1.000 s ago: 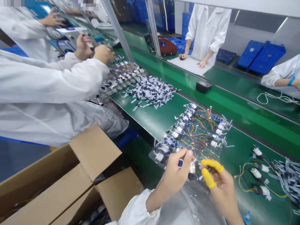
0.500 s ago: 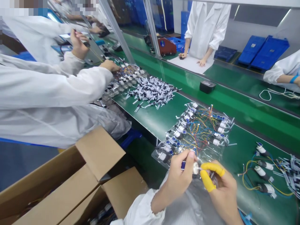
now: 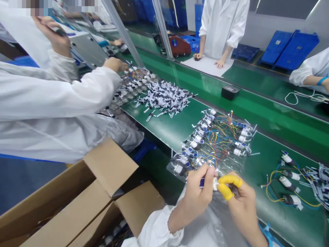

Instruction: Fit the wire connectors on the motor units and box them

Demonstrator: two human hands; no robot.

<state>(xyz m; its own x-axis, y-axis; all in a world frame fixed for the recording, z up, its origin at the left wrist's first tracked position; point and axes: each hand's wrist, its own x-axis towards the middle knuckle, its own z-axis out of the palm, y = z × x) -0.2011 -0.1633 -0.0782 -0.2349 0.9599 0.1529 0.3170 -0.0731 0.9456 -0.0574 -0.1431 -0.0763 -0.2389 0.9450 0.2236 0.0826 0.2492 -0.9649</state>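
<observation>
My left hand (image 3: 196, 187) is closed on a small motor pump (image 3: 215, 184); its white end and a bit of blue label show past the fingertips. My right hand (image 3: 241, 197), with yellow finger cots on thumb and forefinger, pinches right at that white end. What lies between the yellow tips is too small and covered to make out. Just beyond both hands, a clear plastic tray (image 3: 232, 167) holds several similar pumps with coloured wires and short tubes. To the right, several loose pumps (image 3: 286, 183) lie on the green work surface (image 3: 269, 151).
A heap of white-and-black tube pieces (image 3: 167, 97) lies farther up the surface, with more tubes (image 3: 320, 181) at right. Open cardboard boxes (image 3: 110, 168) stand at lower left. A co-worker's sleeve (image 3: 64, 92) reaches in from the left. A black device (image 3: 230, 92) sits beyond.
My right hand's yellow fingertips have moved left, closer against the pump's white end. My left hand keeps its hold. The co-worker's raised hand at left has moved farther left and up.
</observation>
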